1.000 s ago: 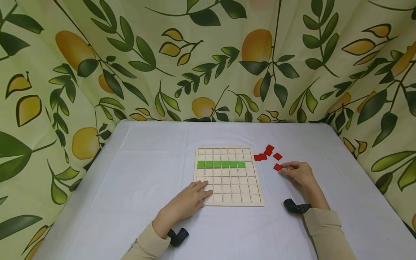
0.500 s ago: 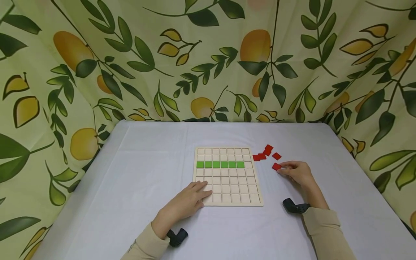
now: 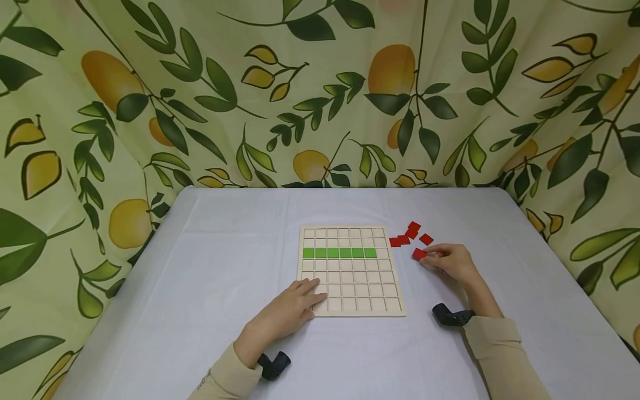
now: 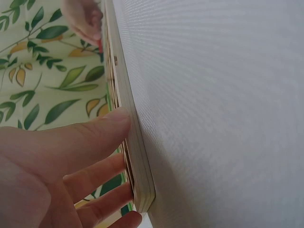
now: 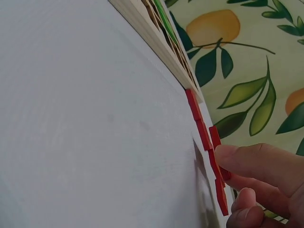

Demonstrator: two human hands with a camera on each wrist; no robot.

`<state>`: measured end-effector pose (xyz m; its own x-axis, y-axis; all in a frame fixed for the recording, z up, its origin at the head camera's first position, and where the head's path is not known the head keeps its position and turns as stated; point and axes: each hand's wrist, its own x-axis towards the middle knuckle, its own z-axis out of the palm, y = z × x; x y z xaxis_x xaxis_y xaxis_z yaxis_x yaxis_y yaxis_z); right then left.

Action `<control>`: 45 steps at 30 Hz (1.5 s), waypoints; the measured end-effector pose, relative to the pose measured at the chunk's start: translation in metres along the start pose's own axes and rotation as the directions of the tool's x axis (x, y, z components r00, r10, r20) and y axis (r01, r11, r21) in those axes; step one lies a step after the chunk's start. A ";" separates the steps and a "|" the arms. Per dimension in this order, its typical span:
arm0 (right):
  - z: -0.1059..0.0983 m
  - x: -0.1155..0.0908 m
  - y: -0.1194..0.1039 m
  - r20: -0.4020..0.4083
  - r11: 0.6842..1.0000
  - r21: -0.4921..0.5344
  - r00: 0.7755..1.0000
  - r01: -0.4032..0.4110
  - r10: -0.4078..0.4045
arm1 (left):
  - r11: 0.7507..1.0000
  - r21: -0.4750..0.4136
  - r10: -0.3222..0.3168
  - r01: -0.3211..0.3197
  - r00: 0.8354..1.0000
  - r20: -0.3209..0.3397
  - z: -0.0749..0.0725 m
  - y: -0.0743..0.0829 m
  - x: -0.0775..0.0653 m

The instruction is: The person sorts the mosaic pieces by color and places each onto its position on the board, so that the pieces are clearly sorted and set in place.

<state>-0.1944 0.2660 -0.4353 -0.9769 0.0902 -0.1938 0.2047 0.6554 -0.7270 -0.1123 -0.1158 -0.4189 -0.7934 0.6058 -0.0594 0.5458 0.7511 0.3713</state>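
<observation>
A cream fabric curtain printed with orange fruit and green leaves [image 3: 320, 83] stands at twelve o'clock, behind a table draped in white cloth [image 3: 225, 250]; on the cloth lies a flat, square, pale wooden board marked in a grid [image 3: 355, 276]; the person's left hand [image 3: 285, 308], at the board's eight o'clock, rests on its corner, fingers extended and spread apart; the right hand [image 3: 455, 262], at the board's three o'clock, has thumb and fingers together, pinching a tile; six flat green square tiles [image 3: 333, 253] fill neighbouring cells in the board's third row from the top; the pinched flat red square tile [image 3: 418, 254] lies at nine o'clock from the right hand, just beside the board; one loose flat red square tile [image 3: 426, 239] lies near, at the hand's ten o'clock; four more flat red square tiles [image 3: 404, 240] cluster farther that way.
</observation>
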 end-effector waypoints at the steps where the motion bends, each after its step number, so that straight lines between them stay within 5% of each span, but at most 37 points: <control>1: 0.001 0.000 -0.001 0.003 1.000 -0.002 1.000 0.005 -0.005 | 1.000 -0.001 0.000 0.000 1.000 0.000 0.000 0.000 0.000; 45: 0.021 -0.004 -0.032 0.051 0.982 -0.028 0.982 0.184 -0.183 | 1.000 -0.008 0.005 -0.005 1.000 -0.005 -0.003 0.002 -0.002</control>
<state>-0.1959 0.2289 -0.4251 -0.9934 -0.0693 -0.0911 0.0195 0.6819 -0.7312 -0.1105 -0.1161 -0.4155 -0.7919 0.6084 -0.0529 0.5476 0.7458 0.3794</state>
